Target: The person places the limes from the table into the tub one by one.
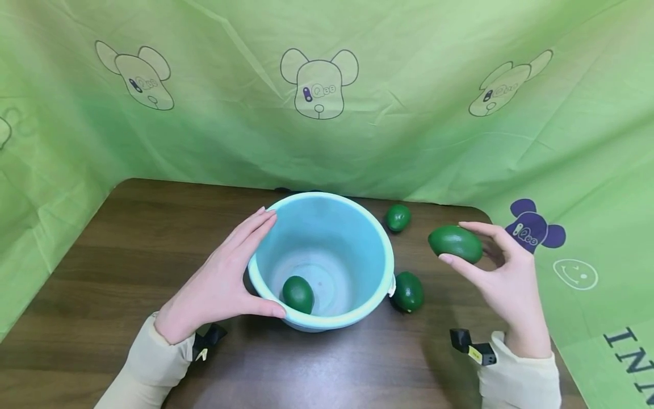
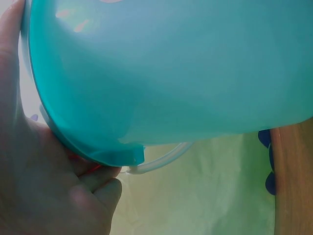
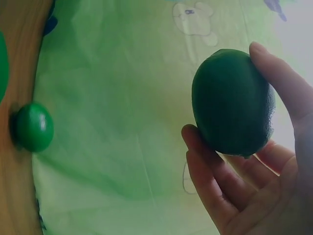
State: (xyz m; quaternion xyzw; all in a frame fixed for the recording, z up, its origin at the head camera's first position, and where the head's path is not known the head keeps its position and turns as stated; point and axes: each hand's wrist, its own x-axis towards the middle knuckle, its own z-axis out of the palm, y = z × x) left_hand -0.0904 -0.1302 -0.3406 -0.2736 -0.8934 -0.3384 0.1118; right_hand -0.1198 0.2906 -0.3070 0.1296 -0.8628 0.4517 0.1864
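Observation:
A light blue bucket (image 1: 332, 233) stands upright on the table, with one green lime (image 1: 298, 294) on its floor. My left hand (image 1: 219, 284) grips the bucket's left rim, thumb at the near side and fingers at the far side; the left wrist view shows fingers by the rim of the bucket (image 2: 171, 73). To the right of the bucket, my right hand (image 1: 506, 272) pinches another lime (image 1: 456, 244) between thumb and fingers, raised above the table. That held lime (image 3: 234, 103) appears large and dark in the right wrist view.
Two more limes lie on the wooden table (image 1: 128, 244) right of the bucket: one farther back (image 1: 398, 218), one beside the white handle joint (image 1: 408, 292). A green printed curtain (image 1: 230, 136) hangs behind the table and along both sides.

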